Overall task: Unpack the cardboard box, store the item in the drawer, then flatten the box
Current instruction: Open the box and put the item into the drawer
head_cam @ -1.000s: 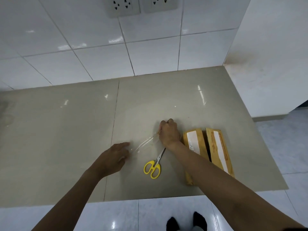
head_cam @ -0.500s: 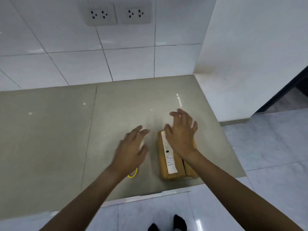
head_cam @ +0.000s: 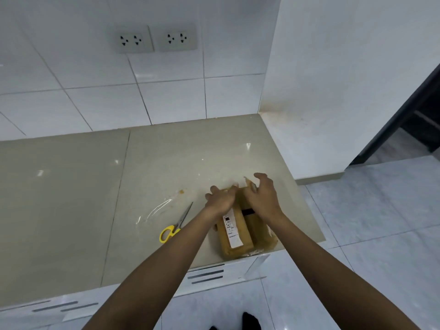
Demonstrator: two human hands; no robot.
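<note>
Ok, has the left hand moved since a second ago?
Yes. The left hand has gone right, away from the counter seam, past the scissors, onto the far end of the cardboard box.

Both bare arms are stretched forward, close together. The left hand point(head_cam: 220, 198) is laid palm down. The right hand point(head_cam: 260, 196) is lifted, its fingers point(head_cam: 258, 176) curled and spread.
</note>
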